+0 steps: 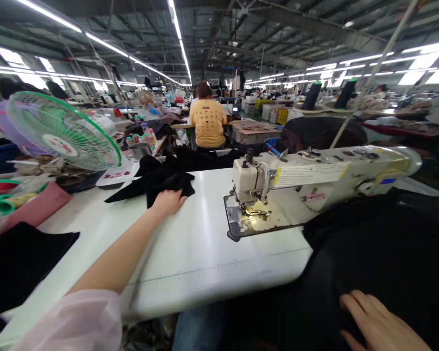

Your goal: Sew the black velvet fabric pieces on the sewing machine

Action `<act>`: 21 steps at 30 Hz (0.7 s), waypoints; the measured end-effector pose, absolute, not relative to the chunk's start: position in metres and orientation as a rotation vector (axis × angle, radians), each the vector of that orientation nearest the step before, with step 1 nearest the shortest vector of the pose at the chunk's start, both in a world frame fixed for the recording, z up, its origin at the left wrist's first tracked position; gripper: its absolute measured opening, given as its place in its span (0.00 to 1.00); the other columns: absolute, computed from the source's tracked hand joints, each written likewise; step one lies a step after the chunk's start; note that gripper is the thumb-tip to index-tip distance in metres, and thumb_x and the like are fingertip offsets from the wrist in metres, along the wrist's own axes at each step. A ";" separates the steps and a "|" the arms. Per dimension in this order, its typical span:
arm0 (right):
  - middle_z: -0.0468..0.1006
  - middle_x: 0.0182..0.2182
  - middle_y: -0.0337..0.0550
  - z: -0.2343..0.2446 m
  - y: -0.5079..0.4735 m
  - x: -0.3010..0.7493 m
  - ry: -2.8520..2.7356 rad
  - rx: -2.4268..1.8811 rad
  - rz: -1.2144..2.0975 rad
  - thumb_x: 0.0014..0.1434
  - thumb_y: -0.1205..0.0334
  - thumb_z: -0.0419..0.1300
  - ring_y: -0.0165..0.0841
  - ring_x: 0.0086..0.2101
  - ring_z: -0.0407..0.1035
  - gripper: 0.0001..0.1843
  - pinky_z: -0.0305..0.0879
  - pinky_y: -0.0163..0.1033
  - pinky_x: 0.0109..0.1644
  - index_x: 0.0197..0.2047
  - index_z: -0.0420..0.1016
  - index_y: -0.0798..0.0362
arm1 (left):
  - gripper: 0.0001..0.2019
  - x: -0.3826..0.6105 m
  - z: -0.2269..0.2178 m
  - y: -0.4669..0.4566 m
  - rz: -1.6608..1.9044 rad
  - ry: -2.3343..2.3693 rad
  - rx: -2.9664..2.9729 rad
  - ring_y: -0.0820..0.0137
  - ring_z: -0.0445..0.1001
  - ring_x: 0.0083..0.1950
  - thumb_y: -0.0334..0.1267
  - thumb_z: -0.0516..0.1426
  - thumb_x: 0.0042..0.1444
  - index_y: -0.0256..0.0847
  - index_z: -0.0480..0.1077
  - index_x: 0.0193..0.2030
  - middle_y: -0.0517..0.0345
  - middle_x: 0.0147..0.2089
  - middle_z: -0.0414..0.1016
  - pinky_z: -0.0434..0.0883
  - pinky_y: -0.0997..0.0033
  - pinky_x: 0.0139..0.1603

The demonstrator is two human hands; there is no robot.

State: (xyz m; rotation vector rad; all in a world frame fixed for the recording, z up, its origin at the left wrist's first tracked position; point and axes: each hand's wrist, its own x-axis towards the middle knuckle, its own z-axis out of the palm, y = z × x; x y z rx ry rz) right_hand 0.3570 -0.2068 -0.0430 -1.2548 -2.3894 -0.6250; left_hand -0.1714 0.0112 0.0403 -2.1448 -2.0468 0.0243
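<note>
My left hand [167, 202] reaches across the white table to a pile of black cloth pieces [149, 181]. Its fingers curl over the near edge of one piece, and the fingertips are partly hidden. At lower right my right hand [382, 319] lies on a large black cloth [373, 248], fingers stretched and thumb apart. That cloth drapes over the table's right side and down over my lap. Between the hands stands a sewing machine [296, 178], its lamp lighting the needle plate [254, 213]; no cloth lies under the presser foot.
Another black cloth piece [25, 263] covers the table's left edge. A green fan [64, 131] stands at far left, near a pink roll [38, 209] and green tape rolls [0, 207]. Thread cones [310, 96] rise behind the machine. A person in a yellow shirt [207, 122] sits ahead.
</note>
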 end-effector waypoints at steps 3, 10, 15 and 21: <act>0.80 0.35 0.50 -0.036 -0.216 0.342 -2.370 -1.524 -0.313 0.58 0.67 0.53 0.42 0.35 0.75 0.09 0.71 0.43 0.35 0.38 0.74 0.51 | 0.20 -0.142 0.047 -0.002 0.085 -1.961 -2.194 0.45 0.77 0.53 0.40 0.49 0.64 0.32 0.75 0.53 0.35 0.53 0.77 0.73 0.47 0.51; 0.73 0.30 0.38 0.029 -0.203 0.348 -1.692 -1.746 0.849 0.56 0.59 0.61 0.33 0.30 0.67 0.08 0.62 0.37 0.34 0.28 0.69 0.50 | 0.23 -0.030 0.034 -0.075 -0.426 -1.089 -2.858 0.56 0.75 0.60 0.40 0.49 0.68 0.40 0.63 0.67 0.44 0.63 0.72 0.73 0.55 0.58; 0.73 0.30 0.37 0.078 -0.206 0.345 -1.334 -1.468 1.267 0.57 0.50 0.67 0.30 0.31 0.67 0.14 0.63 0.34 0.34 0.34 0.73 0.52 | 0.44 0.052 0.026 -0.124 -0.701 -0.648 -3.053 0.50 0.52 0.75 0.40 0.62 0.60 0.38 0.41 0.76 0.36 0.74 0.54 0.59 0.45 0.71; 0.79 0.31 0.42 0.092 -0.201 0.309 -1.134 -1.294 1.381 0.55 0.45 0.69 0.35 0.30 0.73 0.18 0.70 0.39 0.36 0.37 0.77 0.51 | 0.14 0.105 0.065 -0.145 -1.438 -0.920 -3.296 0.63 0.79 0.47 0.42 0.56 0.65 0.40 0.73 0.54 0.48 0.47 0.81 0.75 0.65 0.51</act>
